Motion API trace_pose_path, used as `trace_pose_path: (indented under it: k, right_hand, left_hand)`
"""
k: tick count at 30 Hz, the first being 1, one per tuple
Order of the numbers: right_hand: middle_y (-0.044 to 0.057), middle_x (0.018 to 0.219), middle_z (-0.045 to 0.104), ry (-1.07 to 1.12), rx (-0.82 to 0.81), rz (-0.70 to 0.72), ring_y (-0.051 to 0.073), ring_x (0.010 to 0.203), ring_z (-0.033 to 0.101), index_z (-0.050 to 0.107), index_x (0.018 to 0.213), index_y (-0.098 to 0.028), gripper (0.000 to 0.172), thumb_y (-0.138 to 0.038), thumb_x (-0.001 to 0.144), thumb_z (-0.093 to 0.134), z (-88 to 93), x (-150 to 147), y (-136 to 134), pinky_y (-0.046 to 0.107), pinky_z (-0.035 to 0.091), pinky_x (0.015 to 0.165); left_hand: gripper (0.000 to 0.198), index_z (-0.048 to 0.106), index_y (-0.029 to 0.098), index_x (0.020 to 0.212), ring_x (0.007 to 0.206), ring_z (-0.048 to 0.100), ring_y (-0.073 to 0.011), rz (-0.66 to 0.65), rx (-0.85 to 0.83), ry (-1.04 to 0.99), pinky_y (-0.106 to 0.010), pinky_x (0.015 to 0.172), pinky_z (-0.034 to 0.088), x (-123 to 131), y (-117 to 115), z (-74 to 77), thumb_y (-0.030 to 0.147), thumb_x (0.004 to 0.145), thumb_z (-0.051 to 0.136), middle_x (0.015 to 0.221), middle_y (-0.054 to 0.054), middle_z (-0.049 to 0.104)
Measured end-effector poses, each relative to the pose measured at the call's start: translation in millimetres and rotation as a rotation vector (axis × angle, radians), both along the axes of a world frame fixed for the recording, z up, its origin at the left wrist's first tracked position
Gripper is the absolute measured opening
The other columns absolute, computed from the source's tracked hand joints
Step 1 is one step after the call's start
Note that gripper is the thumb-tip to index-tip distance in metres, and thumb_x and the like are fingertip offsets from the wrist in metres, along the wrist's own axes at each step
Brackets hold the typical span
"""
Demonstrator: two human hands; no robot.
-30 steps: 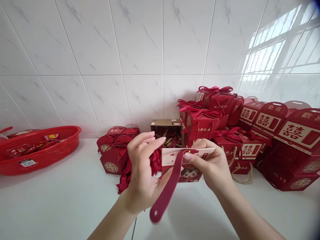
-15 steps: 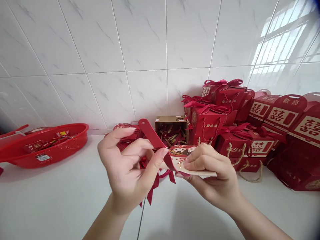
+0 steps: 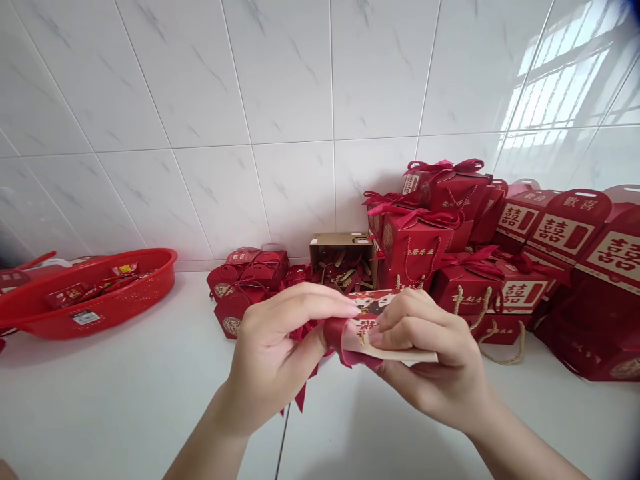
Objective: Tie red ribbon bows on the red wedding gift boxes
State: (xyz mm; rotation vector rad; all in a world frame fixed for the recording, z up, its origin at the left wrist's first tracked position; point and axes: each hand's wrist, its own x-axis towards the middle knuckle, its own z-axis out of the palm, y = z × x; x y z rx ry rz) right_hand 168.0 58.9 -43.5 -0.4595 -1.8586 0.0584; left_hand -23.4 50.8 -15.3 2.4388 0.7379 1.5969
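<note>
In the head view, a flat cream-and-red printed packet (image 3: 367, 305) with cartoon figures and gold lettering is held up over the white counter. My right hand (image 3: 430, 347) is closed on its right side, fingers on top and thumb beneath. A red strap (image 3: 336, 333) curls round the packet's left edge. My left hand (image 3: 283, 347) is closed on this strap, with fingertips resting over the packet's top and thumb at the bend. The strap's free end is hidden under the left fingers. Behind the hands, red ribbon tails (image 3: 300, 397) hang partly in view.
A red plastic basket (image 3: 150, 293) with wrapped packets stands at left. Small red boxes (image 3: 235, 307) and an open cardboard box (image 3: 340, 239) of red-and-gold pieces sit behind my hands. Red gift boxes (image 3: 415, 247) with bows and cord handles are stacked at right, near the tiled wall (image 3: 210, 80).
My left hand has moved right and bent the red strap, which stuck up to the left, over onto the packet. My right hand keeps its hold.
</note>
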Motion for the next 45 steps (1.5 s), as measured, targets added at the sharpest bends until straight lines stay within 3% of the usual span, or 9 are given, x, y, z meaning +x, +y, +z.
trace_pose_path:
  k: [6,13,22,28,35,41,45]
  right_hand:
    - [0.001,0.066,0.063,0.063,-0.099,0.059,0.014,0.060,0.055,0.058,0.070,-0.021,0.015,-0.012,0.075,0.069,0.4,1.0,2.0,0.031,0.040,0.058]
    - [0.001,0.066,0.064,0.091,-0.141,0.093,0.015,0.061,0.057,0.059,0.070,-0.021,0.015,-0.015,0.074,0.071,1.4,0.0,3.2,0.030,0.043,0.057]
    - [0.002,0.068,0.066,0.098,-0.192,0.118,0.015,0.061,0.058,0.059,0.069,-0.020,0.016,-0.018,0.074,0.074,0.6,0.2,3.6,0.030,0.045,0.057]
    - [0.001,0.065,0.065,0.132,-0.178,0.121,0.014,0.059,0.058,0.061,0.071,-0.020,0.014,-0.016,0.072,0.075,2.2,0.8,1.5,0.029,0.046,0.055]
    - [-0.001,0.073,0.065,0.247,-0.494,0.185,0.012,0.056,0.061,0.065,0.096,-0.022,0.035,-0.011,0.065,0.076,3.6,0.0,-4.2,0.020,0.046,0.044]
    - [0.002,0.072,0.061,0.251,-0.450,0.181,0.012,0.062,0.059,0.073,0.078,-0.020,0.020,-0.013,0.061,0.081,10.8,-0.1,-5.6,0.021,0.046,0.050]
    - [0.001,0.070,0.061,0.258,-0.446,0.193,0.011,0.060,0.056,0.072,0.074,-0.020,0.015,-0.011,0.063,0.078,13.9,0.2,-7.4,0.022,0.046,0.051]
  left_hand:
    - [0.023,0.063,0.024,0.101,0.073,0.072,-0.0133,-0.073,-0.188,-0.169,-0.018,0.056,0.059,13.8,-3.9,-4.6,0.008,0.087,0.056,0.085,0.000,0.075]
    - [0.015,0.064,0.022,0.094,0.068,0.071,-0.0148,-0.080,-0.162,-0.179,-0.018,0.048,0.057,15.2,-4.2,-1.8,0.011,0.087,0.057,0.084,-0.002,0.075]
    - [0.014,0.065,0.021,0.092,0.066,0.070,-0.0102,-0.084,-0.137,-0.227,-0.015,0.055,0.059,15.9,-5.8,-1.3,0.010,0.087,0.057,0.081,0.000,0.074]
    - [0.008,0.064,0.021,0.093,0.069,0.071,-0.0171,-0.165,-0.225,-0.226,-0.022,0.055,0.061,14.3,-7.3,-2.2,0.020,0.085,0.063,0.076,-0.003,0.073]
    - [0.012,0.065,0.022,0.092,0.068,0.070,-0.0196,-0.278,-0.255,-0.149,-0.026,0.055,0.059,14.3,-5.9,-4.5,0.029,0.083,0.066,0.065,-0.004,0.070]
    - [0.026,0.065,0.025,0.104,0.064,0.069,-0.0135,-0.255,-0.210,-0.216,-0.019,0.060,0.059,16.7,-5.6,-5.9,0.027,0.079,0.071,0.071,-0.001,0.072]
    - [0.032,0.064,0.026,0.107,0.060,0.068,-0.0141,-0.247,-0.252,-0.267,-0.017,0.050,0.058,17.9,-5.1,-8.7,0.034,0.077,0.073,0.072,-0.001,0.072]
